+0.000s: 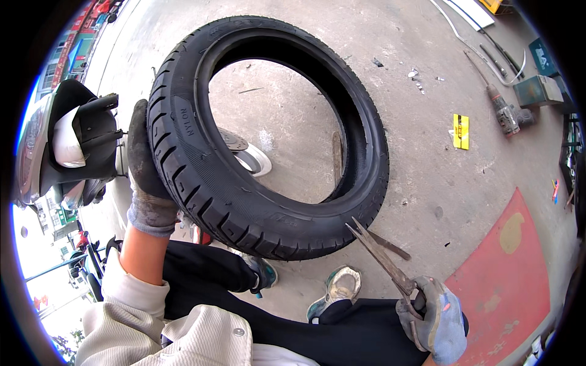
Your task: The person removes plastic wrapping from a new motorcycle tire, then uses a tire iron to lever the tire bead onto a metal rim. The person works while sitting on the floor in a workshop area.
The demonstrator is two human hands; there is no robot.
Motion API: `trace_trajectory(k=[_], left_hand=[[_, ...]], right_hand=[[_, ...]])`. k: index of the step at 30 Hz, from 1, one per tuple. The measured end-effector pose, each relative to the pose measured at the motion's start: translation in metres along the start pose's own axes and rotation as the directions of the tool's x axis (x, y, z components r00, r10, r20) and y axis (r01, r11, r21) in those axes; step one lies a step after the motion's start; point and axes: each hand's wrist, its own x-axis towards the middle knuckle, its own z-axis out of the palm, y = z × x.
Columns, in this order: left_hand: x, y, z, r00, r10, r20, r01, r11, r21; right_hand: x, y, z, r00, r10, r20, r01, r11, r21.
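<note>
A black rubber tire [268, 229] is held up at a tilt in front of me, with bare floor showing through its middle. My left hand [149, 171], in a dirty grey glove, is closed on the tire's left edge; part of the fingers is hidden behind the tread. My right hand [436, 317], also gloved, grips rusty scissors [386, 262] at the lower right. Their slim blades are slightly parted, with the tips by the tire's lower right edge in this view. Contact with the rubber cannot be made out.
Flat metal bars lie on the concrete, one bar [390, 245] beyond the scissors and another bar [337, 157] seen through the tire. A power drill [503, 113], a yellow packet [461, 132] and a red sheet [513, 293] are at right. A scooter's headlight part [79, 137] stands at left.
</note>
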Motion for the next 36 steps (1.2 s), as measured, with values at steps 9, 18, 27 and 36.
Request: trace_trajectory(k=[9, 18, 27, 36], left_hand=[[0.012, 0.026, 0.002, 0.864, -0.338, 0.372, 0.456, 0.216, -0.863], [0.002, 0.027, 0.004, 0.968, 0.245, 0.053, -0.233, 0.957, -0.173], [0.001, 0.048, 0.027, 0.91, -0.414, -0.007, 0.309, 0.69, -0.654], [0.012, 0.069, 0.025, 0.739, -0.653, 0.166, 0.374, 0.194, -0.907]], right_hand=[[0.006, 0.003, -0.002, 0.959, -0.234, -0.161, 0.251, 0.963, 0.095], [0.019, 0.0, -0.011, 0.945, -0.18, -0.272, 0.186, 0.983, -0.005], [0.029, 0.005, -0.007, 0.949, -0.116, -0.294, 0.104, 0.993, -0.056], [0.024, 0.018, 0.003, 0.946, 0.278, -0.167, -0.231, 0.939, 0.256]])
